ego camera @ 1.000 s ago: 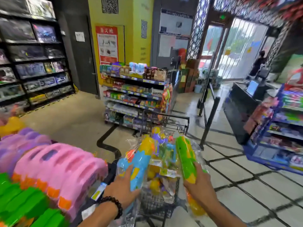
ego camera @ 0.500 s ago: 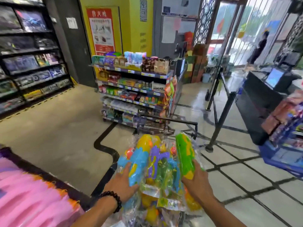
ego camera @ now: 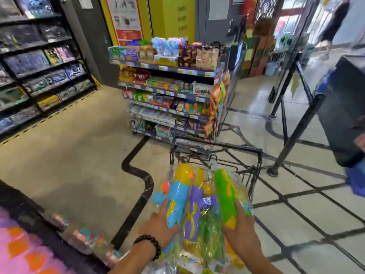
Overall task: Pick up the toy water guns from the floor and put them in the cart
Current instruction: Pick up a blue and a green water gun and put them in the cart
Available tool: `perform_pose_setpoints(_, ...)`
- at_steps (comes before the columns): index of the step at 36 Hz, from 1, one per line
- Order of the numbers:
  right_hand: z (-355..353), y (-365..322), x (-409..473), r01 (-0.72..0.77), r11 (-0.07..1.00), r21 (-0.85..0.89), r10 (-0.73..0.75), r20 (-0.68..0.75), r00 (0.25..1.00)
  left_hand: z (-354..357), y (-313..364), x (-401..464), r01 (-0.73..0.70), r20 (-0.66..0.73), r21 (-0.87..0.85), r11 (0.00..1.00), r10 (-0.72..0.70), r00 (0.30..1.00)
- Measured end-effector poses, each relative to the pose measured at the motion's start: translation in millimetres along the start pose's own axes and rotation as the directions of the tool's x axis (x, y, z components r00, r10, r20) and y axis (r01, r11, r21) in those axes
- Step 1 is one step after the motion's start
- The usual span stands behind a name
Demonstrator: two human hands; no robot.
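- Both hands are on the bundle of toy water guns [ego camera: 199, 204], bagged in clear plastic and stacked over the near end of the cart [ego camera: 256, 155]. I can't tell from here whether the lowest ones rest on the cart's floor or hang in my grip.
- My left hand [ego camera: 161, 224] is spread against the blue-and-yellow gun [ego camera: 177, 198] on the left flank of the pile, palm flat, fingers mostly straight. It's bracing rather than clutching, to stop that side sliding out towards the floor.
- My right hand [ego camera: 240, 228] wraps around the lower end of the green gun [ego camera: 225, 196], thumb on the inner face and fingers curling round the outer side. That one I'm gripping, because it stands tallest and would tip first.
- The purple gun [ego camera: 194, 210] sits squeezed between the two, held there by pressure from both sides.
- The guns stand nose-up, nearly upright, leaning slightly away from me. I reckon I'm steering them down past the wire front of the cart so they settle as one lot.
- Slippery plastic wrap is the risk, so I'd keep the squeeze even until they're down.
- The snack shelf [ego camera: 167, 91] stands just beyond the cart, out of my way.
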State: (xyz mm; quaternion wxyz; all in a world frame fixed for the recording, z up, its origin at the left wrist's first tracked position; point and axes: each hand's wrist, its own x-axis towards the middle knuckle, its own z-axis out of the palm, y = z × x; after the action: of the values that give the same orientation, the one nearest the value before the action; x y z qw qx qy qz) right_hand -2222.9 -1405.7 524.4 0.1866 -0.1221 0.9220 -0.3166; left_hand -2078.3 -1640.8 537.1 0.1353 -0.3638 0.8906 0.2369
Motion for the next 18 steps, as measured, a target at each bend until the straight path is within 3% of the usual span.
perform_pose_setpoints(5, 21, -2, 26, -0.105, 0.994, -0.025, 0.105, -0.034, 0.994, 12, -6, 63, -0.050, 0.018, -0.015, 0.999, 0.050, 0.999)
perform_pose_setpoints(18, 93, -7, 62, -0.203, 0.961, -0.186, 0.186, -0.103, 0.977, 72, -17, 160, -0.104, 0.090, -0.120, 0.987, 0.115, 0.989)
